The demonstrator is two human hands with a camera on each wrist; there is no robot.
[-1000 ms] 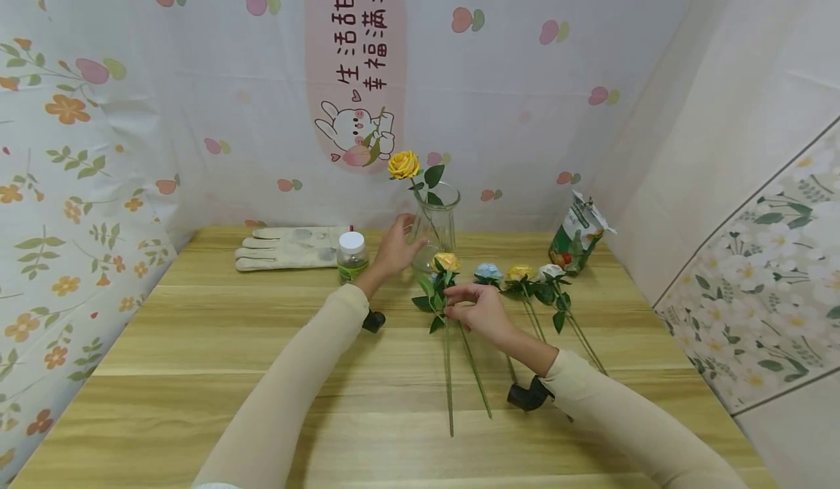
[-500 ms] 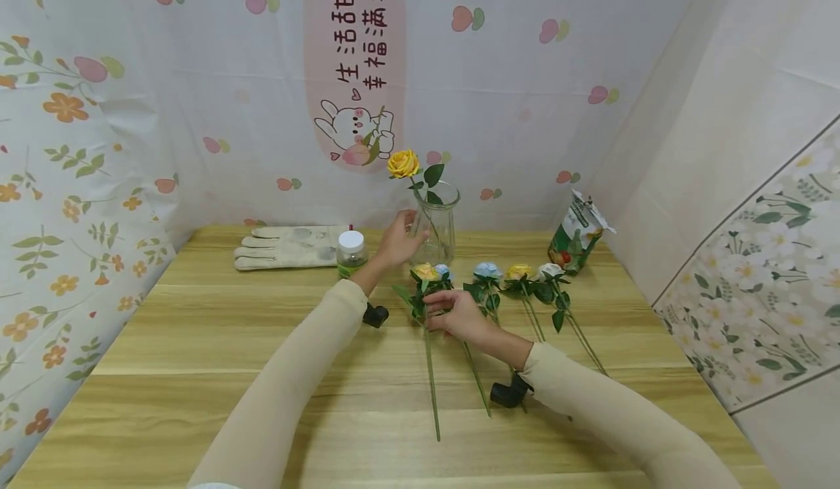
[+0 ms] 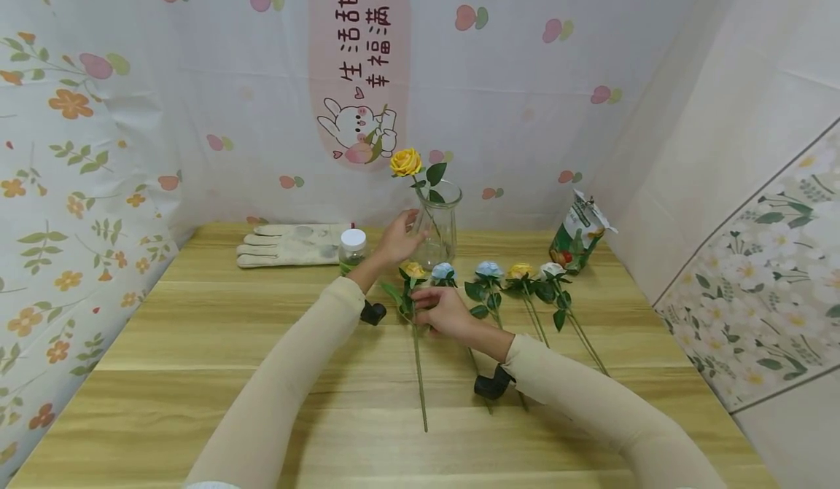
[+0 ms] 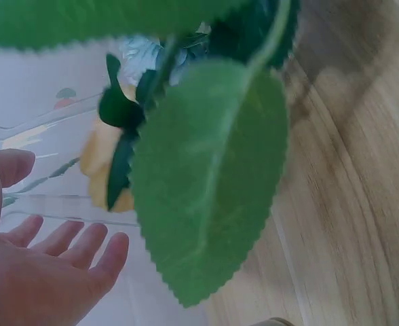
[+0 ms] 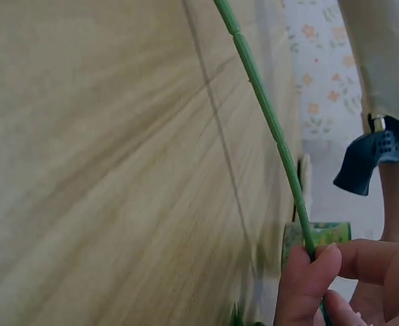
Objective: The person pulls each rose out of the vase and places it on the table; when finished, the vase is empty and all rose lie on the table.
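A clear glass vase stands at the back of the table, holding one yellow rose that leans left over its rim. My left hand holds the vase from its left side, thumb in front and fingers curved around the glass. In the left wrist view a big green leaf covers much of the scene. My right hand pinches the stem of another yellow rose just below its leaves. That bloom is close in front of the vase, its long stem pointing toward me.
Right of the held rose lie two blue roses, a yellow rose and a white rose. A green pouch stands at the back right. Left of the vase are a white-lidded jar and a pale glove.
My right hand has moved left with the pinched rose, uncovering the blue rose beside it. My left hand has stayed at the vase.
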